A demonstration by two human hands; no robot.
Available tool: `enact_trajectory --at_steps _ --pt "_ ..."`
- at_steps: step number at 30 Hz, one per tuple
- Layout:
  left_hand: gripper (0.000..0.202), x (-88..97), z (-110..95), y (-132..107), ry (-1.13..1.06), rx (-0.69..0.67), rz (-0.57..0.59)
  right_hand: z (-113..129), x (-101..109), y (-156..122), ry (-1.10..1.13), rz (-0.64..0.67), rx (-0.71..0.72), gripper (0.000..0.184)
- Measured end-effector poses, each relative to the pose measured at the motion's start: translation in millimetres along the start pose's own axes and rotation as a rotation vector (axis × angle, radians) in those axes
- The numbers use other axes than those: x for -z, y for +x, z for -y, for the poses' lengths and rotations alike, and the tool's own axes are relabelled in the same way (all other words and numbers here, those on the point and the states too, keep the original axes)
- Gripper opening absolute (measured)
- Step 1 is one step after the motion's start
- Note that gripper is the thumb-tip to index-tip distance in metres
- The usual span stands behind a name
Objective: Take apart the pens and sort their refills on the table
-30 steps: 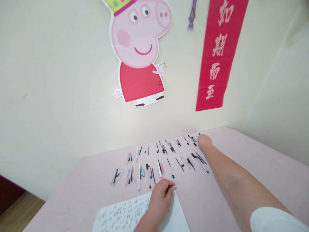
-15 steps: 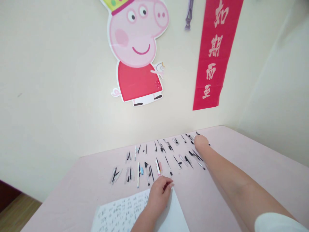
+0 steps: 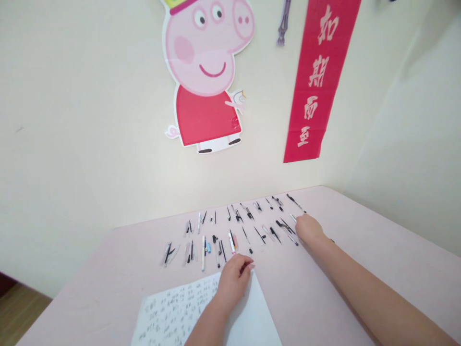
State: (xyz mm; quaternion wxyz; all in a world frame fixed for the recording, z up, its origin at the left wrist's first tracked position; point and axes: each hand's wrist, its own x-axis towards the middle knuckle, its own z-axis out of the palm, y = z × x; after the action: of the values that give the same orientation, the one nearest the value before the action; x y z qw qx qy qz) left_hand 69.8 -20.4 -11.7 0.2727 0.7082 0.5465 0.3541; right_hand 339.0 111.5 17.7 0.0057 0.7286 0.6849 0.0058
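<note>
My right hand [image 3: 309, 229] is closed at the right end of the nearer row of pens. A pale pen tip [image 3: 293, 217] pokes out past its fingers, and a dark end [image 3: 332, 240] shows on the wrist side; the middle is hidden by the hand. My left hand [image 3: 235, 276] rests on the top edge of a handwritten sheet of paper [image 3: 173, 312]. Its fingers are loosely bent, the thumb is a little apart, and nothing shows between them. Just beyond it lies a white and pink pen [image 3: 232, 242].
Two rows of pens, caps and refills cross the pink table [image 3: 108, 278], among them a black pen [image 3: 296, 202] at the far right and a white pen [image 3: 203, 252]. Behind stands a wall with a cartoon pig cutout [image 3: 209, 115] and a red banner [image 3: 306, 96].
My right hand has come nearer, from the far row to the end of the nearer row, uncovering the black pen there. The left hand stays on the paper. The view has shifted slightly.
</note>
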Motion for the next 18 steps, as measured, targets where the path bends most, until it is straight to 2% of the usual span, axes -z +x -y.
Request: enact_trajectory --at_steps 11,15,18 --pt "0.021 -1.4 2 0 0.015 -0.012 0.000 -26 -4 -73 -0.038 0.004 0.016 0.030" --pt "0.020 -1.1 1 0 0.007 -0.021 -0.002 -24 -1 -86 -0.059 0.015 -0.001 0.027" --pt "0.021 -0.8 1 0 0.003 -0.016 0.000 -22 0 -85 -0.075 0.004 -0.016 0.026"
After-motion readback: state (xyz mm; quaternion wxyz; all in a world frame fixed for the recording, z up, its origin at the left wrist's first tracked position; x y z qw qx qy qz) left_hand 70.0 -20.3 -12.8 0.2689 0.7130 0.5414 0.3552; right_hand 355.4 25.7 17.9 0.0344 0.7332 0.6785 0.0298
